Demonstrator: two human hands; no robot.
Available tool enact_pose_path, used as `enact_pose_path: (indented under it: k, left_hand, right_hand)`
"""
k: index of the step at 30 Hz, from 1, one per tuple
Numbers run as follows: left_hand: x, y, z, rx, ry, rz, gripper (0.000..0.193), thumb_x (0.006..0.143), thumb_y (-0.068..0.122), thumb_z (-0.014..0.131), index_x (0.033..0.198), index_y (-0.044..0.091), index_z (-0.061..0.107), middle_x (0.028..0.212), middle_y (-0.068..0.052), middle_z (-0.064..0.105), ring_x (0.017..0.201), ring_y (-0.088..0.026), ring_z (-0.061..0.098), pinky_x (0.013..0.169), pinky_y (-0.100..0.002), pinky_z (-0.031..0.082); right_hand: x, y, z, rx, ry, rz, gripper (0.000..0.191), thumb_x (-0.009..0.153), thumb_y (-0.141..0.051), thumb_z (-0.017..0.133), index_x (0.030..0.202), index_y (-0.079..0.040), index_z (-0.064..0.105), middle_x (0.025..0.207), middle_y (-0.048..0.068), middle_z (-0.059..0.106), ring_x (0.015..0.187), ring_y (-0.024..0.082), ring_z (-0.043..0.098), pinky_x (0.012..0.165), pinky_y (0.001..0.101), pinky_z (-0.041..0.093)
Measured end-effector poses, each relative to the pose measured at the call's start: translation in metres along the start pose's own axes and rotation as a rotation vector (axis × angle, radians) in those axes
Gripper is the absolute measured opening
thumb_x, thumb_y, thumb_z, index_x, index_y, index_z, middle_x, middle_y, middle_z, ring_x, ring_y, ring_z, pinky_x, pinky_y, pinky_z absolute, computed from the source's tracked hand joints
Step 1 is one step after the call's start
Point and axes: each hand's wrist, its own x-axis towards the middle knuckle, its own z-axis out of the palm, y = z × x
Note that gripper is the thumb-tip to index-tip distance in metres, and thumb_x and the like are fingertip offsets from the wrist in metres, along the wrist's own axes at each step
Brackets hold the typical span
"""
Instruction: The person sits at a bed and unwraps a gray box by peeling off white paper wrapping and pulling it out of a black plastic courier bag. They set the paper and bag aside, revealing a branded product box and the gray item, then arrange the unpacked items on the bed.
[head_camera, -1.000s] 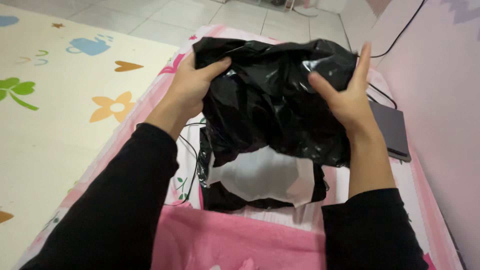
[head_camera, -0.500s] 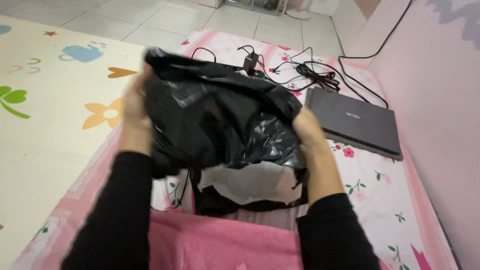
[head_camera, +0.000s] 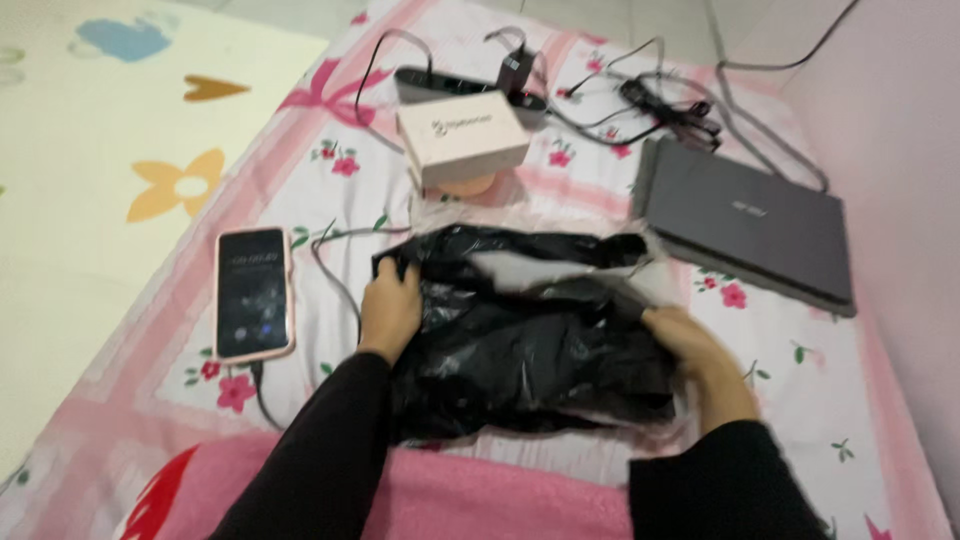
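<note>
Black bag (head_camera: 530, 340) lying flat on bed (head_camera: 330, 190), middle, near edge. Left hand (head_camera: 390, 308) on bag's left side, fingers curled over edge, gripping plastic. Right hand (head_camera: 700, 355) on right side, fingers tucked into plastic, grip kinda blurry, can't tell. Phone (head_camera: 252, 292) left of bag, box (head_camera: 462, 135) far, laptop (head_camera: 748, 225) far right, cables (head_camera: 640, 95) beyond.

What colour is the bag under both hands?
Glossy black bag, seen in the head view.
</note>
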Motion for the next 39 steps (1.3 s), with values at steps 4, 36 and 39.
enact_pose_path:
  k: [4,36,39]
  left_hand:
    - [-0.001,0.017,-0.005,-0.08,0.073,-0.012,0.054,0.091,0.038,0.071,0.114,-0.003,0.044,0.114,-0.034,0.057,0.102,-0.051,0.059,0.088,-0.053,0.047]
    - [-0.008,0.163,0.072,0.081,0.315,1.223,0.057,0.066,0.026,0.071,0.115,-0.001,0.065,0.123,-0.015,0.061,0.124,-0.036,0.055,0.1,-0.06,0.032]
    - [0.004,0.148,0.07,0.195,0.153,1.051,0.034,0.07,0.021,0.073,0.099,0.004,0.072,0.105,-0.011,0.067,0.114,-0.031,0.059,0.105,-0.069,0.023]
  right_hand:
    - [0.002,-0.013,-0.024,0.036,0.026,-0.01,0.041,0.095,-0.028,0.066,0.125,0.001,0.067,0.101,0.019,0.068,0.085,0.028,0.055,0.07,0.0413,0.042]
    - [-0.019,-0.083,0.025,-0.674,0.57,-1.056,0.009,0.087,-0.011,0.072,0.094,-0.004,0.073,0.091,0.018,0.072,0.084,0.037,0.068,0.079,0.0458,0.053]
    - [-0.038,-0.102,0.03,-0.469,0.42,-1.152,0.012,0.092,-0.011,0.072,0.096,0.0,0.07,0.09,0.018,0.07,0.079,0.034,0.069,0.071,0.0409,0.053]
